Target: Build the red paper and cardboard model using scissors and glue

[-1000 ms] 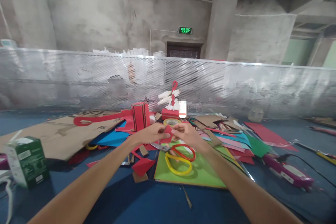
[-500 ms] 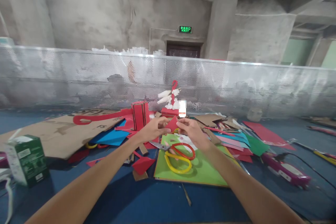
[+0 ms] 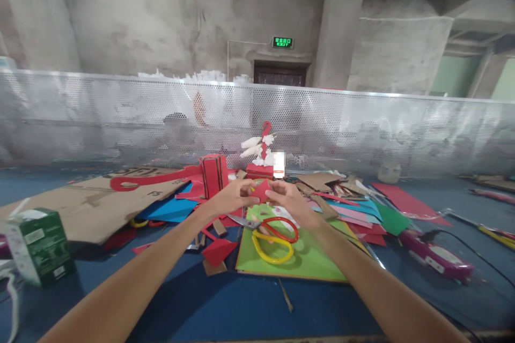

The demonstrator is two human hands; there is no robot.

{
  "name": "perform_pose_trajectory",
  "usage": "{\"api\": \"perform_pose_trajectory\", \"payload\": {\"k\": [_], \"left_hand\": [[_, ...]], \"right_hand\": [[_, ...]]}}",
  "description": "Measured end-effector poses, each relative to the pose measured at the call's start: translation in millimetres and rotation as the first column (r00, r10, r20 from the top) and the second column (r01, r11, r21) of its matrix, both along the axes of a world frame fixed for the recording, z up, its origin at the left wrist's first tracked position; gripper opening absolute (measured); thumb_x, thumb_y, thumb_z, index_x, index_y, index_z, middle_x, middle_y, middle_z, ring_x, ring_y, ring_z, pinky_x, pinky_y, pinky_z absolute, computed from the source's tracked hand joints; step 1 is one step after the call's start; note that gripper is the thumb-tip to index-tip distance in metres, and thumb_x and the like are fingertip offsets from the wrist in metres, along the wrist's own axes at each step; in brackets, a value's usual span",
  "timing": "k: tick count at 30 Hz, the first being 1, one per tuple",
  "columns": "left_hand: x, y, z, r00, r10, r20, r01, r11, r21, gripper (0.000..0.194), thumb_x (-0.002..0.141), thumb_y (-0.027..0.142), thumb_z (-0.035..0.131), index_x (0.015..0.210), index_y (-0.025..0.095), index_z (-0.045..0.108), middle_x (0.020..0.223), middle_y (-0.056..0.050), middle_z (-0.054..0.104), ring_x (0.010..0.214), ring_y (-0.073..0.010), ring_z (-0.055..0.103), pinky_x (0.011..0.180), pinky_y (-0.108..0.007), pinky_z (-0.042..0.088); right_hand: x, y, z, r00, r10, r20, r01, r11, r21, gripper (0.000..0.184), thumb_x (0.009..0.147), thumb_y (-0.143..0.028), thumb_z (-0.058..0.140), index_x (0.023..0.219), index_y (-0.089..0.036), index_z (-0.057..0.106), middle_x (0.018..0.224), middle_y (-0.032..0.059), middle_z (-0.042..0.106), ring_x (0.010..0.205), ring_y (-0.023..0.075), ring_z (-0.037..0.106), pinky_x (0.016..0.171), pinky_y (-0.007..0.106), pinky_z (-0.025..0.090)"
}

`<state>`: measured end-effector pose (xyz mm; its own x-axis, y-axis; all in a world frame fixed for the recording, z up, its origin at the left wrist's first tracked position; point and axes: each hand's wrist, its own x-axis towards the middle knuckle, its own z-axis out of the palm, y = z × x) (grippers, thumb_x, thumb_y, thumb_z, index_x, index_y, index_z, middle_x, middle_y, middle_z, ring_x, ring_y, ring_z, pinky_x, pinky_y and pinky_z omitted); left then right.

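A small piece of red paper (image 3: 262, 191) is pinched between my two hands, above the far part of a green sheet (image 3: 314, 262). My left hand (image 3: 235, 196) grips its left side with thumb and fingers. On the right side, my right hand (image 3: 287, 198) holds it between thumb and fingertips. Just below the hands lie scissors (image 3: 273, 257) with one red and one yellow handle loop, blades pointing left. Behind the hands stands a red box-like base with a red upright piece (image 3: 264, 150) and white tufts around it.
A red cardboard block (image 3: 214, 176) with a long red strip sits on brown cardboard (image 3: 88, 209) at left. Blue sheets (image 3: 169, 207) lie nearby. A green box (image 3: 38, 246) stands far left. Coloured paper and a purple device (image 3: 436, 257) lie right. A perforated metal screen (image 3: 341, 123) runs behind.
The red paper has turned a little and sits slightly lower between my fingers. Both hands keep their hold and have barely moved. The scissors lie in the same place.
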<state>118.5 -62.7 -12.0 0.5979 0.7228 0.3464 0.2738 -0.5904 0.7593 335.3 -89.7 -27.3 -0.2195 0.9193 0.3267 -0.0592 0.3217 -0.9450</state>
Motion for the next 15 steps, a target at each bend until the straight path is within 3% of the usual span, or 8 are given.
{"api": "perform_pose_trajectory", "payload": {"k": [8, 12, 15], "left_hand": [[-1.4, 2.8, -3.6, 0.999, 0.02, -0.035, -0.018, 0.999, 0.044, 0.042, 0.085, 0.047, 0.073, 0.113, 0.017, 0.066, 0.075, 0.0, 0.064, 0.068, -0.0149, 0.061, 0.063, -0.027, 0.045], [-1.8, 2.8, -3.3, 0.999, 0.028, 0.017, -0.029, 0.998, 0.052, 0.054, 0.09, 0.047, 0.068, 0.135, 0.019, 0.061, 0.077, -0.003, 0.071, 0.071, -0.0176, 0.066, 0.068, -0.029, 0.05], [-1.6, 2.1, -2.0, 0.997, 0.011, 0.077, -0.016, 0.997, 0.07, 0.051, 0.095, 0.046, 0.061, 0.137, 0.018, 0.063, 0.084, -0.006, 0.075, 0.079, -0.0195, 0.071, 0.075, -0.032, 0.055]], "right_hand": [[0.4, 2.8, -2.8, 1.0, 0.014, -0.016, -0.013, 0.999, 0.035, 0.034, 0.074, -0.039, 0.083, 0.098, -0.017, 0.076, 0.098, 0.007, 0.078, 0.084, 0.0194, 0.071, 0.081, 0.033, 0.058], [0.6, 4.0, -1.4, 0.994, -0.022, -0.111, 0.023, 1.0, 0.006, 0.037, 0.068, -0.039, 0.087, 0.096, -0.016, 0.074, 0.094, 0.0063, 0.077, 0.08, 0.018, 0.071, 0.08, 0.033, 0.058], [1.7, 3.9, 0.2, 0.986, -0.037, -0.161, 0.038, 0.999, 0.003, 0.04, 0.067, -0.04, 0.088, 0.095, -0.016, 0.073, 0.093, 0.0059, 0.077, 0.079, 0.0174, 0.071, 0.081, 0.032, 0.058]]}}
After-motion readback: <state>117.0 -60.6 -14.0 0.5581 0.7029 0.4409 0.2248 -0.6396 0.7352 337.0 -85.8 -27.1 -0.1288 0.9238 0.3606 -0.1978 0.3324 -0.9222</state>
